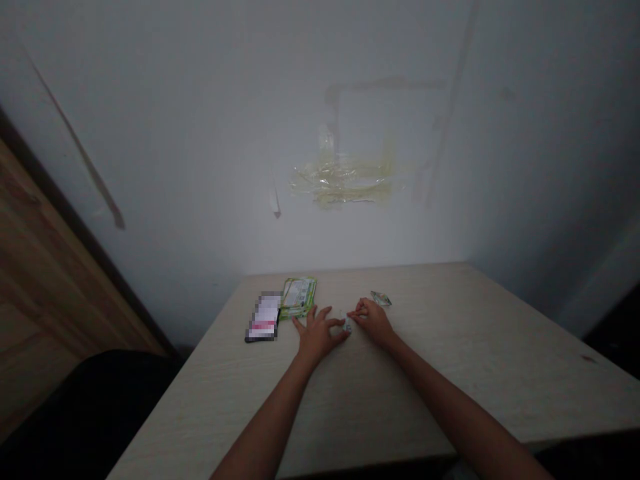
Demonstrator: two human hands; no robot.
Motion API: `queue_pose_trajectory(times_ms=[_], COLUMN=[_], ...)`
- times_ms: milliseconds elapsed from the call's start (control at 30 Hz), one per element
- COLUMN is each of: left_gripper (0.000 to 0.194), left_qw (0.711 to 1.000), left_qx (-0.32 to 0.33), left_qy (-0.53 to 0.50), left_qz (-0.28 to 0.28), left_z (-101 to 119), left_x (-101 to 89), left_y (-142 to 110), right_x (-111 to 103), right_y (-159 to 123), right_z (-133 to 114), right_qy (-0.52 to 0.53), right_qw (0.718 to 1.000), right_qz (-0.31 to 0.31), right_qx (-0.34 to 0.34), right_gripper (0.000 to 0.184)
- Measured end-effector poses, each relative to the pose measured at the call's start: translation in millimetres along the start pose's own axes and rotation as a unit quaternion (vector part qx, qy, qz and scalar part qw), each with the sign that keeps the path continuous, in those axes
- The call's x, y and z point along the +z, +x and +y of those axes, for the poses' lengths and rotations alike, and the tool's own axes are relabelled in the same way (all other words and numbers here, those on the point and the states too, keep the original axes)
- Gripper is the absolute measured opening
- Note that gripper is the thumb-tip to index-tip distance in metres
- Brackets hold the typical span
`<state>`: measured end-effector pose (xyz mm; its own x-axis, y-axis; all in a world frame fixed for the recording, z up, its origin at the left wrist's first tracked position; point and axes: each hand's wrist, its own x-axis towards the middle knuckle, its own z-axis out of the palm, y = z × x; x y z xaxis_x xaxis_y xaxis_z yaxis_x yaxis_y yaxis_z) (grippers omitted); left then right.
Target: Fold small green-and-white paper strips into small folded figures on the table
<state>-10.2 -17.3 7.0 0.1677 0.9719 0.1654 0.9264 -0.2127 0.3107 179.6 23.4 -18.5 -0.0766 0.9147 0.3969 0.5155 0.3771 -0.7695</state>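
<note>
Whitish small piece (pixel 349 326); between left hand (pixel 317 333), right hand (pixel 374 321); pale wood-grained tabletop (pixel 360 407)

The worktop (pixel 475 333) is lying open from the right hand (pixel 375 323) to the right edge. Toward the far left corner, the phone (pixel 264 319) and packets (pixel 300 291) are blocking passage; a wrapper (pixel 381 298) is lying beyond the right hand, and the wall (pixel 200 133) is closing off the far edge.

Head-worn view, forward and down over table (pixel 480 320)
</note>
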Motion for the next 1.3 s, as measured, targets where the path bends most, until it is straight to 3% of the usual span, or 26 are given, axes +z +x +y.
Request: queue_pose_trajectory(times_ms=[333,733,1300], left_gripper=[0.024,0.024,0.024], left_qw=[0.999,1.0,1.0], left_qx=[0.005,0.009,0.012], left_qy=[-0.006,-0.02,-0.02], left_qz=[0.044,0.003,-0.017], left_z=[-2,-8,-6], left_x=[4.9,6.5,1.7], left_y=[3,9,8], right_x=[-5,-13,-9], right_y=[-7,-10,-1], right_z=[-2,2,-5], right_qy=[0.007,0.021,-0.047], right_qw=[1.0,0.999,0.999], right_qz=[-0.003,-0.04,0.0], right_qx=[-0.014,-0.012,-0.015], right_gripper=[0.012,0.016,0.014])
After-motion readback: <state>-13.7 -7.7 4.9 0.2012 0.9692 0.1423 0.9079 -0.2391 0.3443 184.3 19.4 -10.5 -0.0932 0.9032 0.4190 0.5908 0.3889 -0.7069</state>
